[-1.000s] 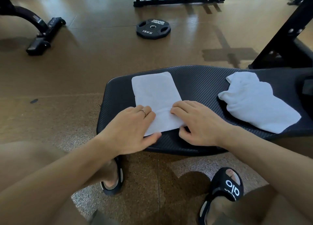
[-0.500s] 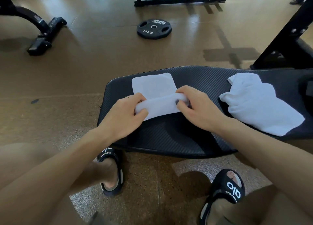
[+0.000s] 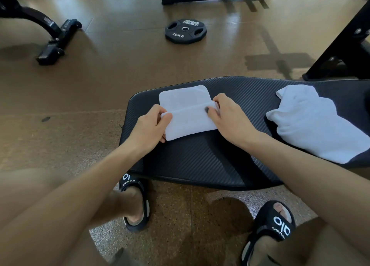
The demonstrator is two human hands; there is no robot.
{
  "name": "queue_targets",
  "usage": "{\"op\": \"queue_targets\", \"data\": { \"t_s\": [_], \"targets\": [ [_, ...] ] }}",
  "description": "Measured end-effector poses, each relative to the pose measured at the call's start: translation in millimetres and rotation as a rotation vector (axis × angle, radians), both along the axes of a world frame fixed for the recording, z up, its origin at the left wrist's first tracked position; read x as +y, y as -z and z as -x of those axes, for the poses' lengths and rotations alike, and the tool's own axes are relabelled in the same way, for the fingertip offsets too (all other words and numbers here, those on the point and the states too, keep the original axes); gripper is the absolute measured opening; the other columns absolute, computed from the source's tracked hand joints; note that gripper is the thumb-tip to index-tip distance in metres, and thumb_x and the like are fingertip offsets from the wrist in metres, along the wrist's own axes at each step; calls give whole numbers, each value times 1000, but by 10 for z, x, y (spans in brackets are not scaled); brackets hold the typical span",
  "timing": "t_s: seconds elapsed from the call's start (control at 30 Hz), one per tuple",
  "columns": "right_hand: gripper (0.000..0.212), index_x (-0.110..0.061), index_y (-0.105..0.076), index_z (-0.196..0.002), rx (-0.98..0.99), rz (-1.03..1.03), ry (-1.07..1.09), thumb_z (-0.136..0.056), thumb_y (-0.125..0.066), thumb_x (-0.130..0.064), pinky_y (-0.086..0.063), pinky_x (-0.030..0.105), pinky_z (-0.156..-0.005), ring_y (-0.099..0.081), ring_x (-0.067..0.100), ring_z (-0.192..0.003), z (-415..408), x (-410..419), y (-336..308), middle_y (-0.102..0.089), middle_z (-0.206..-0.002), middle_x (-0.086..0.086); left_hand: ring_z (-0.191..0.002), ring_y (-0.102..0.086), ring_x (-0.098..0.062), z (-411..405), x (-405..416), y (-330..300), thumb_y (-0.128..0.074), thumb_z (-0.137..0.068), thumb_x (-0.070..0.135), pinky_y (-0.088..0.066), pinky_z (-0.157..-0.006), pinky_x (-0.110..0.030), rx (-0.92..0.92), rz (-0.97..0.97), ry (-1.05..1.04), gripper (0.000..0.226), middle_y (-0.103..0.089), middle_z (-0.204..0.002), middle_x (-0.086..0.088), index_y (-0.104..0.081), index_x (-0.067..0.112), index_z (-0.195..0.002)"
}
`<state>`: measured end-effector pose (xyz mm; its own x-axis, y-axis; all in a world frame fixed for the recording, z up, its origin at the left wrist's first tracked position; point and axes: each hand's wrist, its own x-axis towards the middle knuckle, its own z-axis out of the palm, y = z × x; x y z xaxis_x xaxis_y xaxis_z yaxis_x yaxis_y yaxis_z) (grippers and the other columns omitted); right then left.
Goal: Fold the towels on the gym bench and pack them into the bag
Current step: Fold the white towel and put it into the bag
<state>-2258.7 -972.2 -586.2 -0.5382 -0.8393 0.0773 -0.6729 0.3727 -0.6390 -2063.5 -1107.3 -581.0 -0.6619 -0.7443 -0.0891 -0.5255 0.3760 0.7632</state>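
Both hands pinch the towel (image 3: 188,113) on the bench (image 3: 200,157): left hand (image 3: 149,128) and right hand (image 3: 230,118) grip the folded-over edge's corners. Second towel (image 3: 312,123) sits rumpled nearby.

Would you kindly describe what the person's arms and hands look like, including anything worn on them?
Both forearms are bare, with no sleeves, watch or gloves in view. The right hand has a dark-painted thumbnail. The left hand shows no jewellery from this angle; its nails are hidden.

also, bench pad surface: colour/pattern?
Black bench pad with fine diagonal ribbing, clearest in the head view.
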Motion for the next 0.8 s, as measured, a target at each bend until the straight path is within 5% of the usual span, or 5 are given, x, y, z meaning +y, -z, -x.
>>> {"op": "queue_targets", "data": {
  "t_s": [0.13,0.23,0.6,0.7,0.8],
  "targets": [
    [23,-12,-45,-112,95,-48,23,-105,-41,-34,-50,47,-70,-56,27,-81,-41,-43,21,-52,-103,5,-55,-61,-5,58,-25,-17,-49,-105,34,-51,-51,-17,-7,-22,-27,20,-65,-85,-7,-54,14,-105],
    [24,-7,-48,-119,356,-11,28,-102,-48,-24,-46,45,-68,-49,30,-78,-61,-73,70,-46,-103,11,-64,-61,-13,86,-9,-45,-49,-105,34,-59,-59,-35,-39,11,-14,19,-60,-84,-5,-46,15,-110],
    [17,-7,-60,-89,740,133,-217,-93,-47,-17,-42,39,-83,-52,28,-94,18,33,42,-58,-102,6,-79,-52,-31,167,50,-89,-66,-77,-6,-44,-57,-41,-304,963,359,32,-54,-99,-10,-58,9,-104],
    [32,-7,-64,-104,701,65,-332,-80,-53,-27,-39,38,-103,-54,28,-113,1,142,-15,-60,-113,5,-86,-57,-30,158,68,-126,-57,-92,22,-49,-63,-42,-247,973,360,18,-57,-100,-9,-59,9,-104],
    [54,-7,-58,-125,662,-41,-380,-75,-60,-27,-33,37,-113,-49,27,-126,23,154,-11,-56,-128,6,-95,-52,-28,121,101,-133,-52,-82,55,-50,-77,-42,-345,952,409,52,-55,-108,-8,-52,11,-109]
  ]
}}
